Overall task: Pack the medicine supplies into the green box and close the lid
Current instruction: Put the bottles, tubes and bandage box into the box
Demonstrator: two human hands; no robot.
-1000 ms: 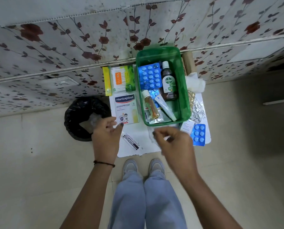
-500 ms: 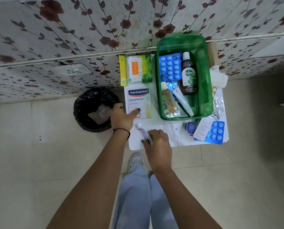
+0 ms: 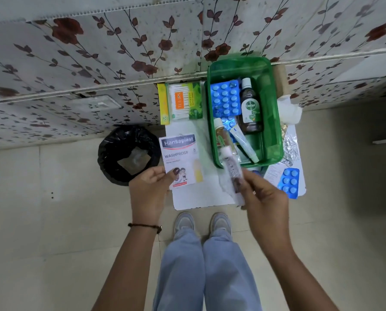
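Head view, looking straight down, read from left to right. A round bin lined with a black plastic bag [image 3: 128, 154] stands on the tiled floor beside the small white table [image 3: 201, 198], well apart from the supplies and outside the task. The left hand [image 3: 149, 189] pinches the lower corner of the flat white Hansaplast plaster box [image 3: 181, 161], thumb on its printed face and fingers beneath; the box is tilted with its near end raised, a grip that suits carrying it across to the container. Behind it, against the wall, lie a narrow yellow carton [image 3: 163, 104] and a green pack of cotton buds [image 3: 184, 102], both on the table and not yet packed. The right hand [image 3: 263, 194] pinches a small clear syringe in a crinkled transparent wrapper [image 3: 231, 170] between thumb and fingertips, its capped end pointing toward the near rim, probably so it can slide in lengthwise. The open green plastic box [image 3: 275, 113] stands against the wall and already holds a blue tablet blister [image 3: 224, 98], a brown Dettol bottle [image 3: 250, 108], a small amber bottle [image 3: 221, 133] and a white tube [image 3: 243, 142]. At far right, a white gauze wad [image 3: 290, 111], foil strips [image 3: 289, 147], a paper leaflet [image 3: 274, 172] and a second blue blister [image 3: 289, 181] remain outside. No lid can be made out.
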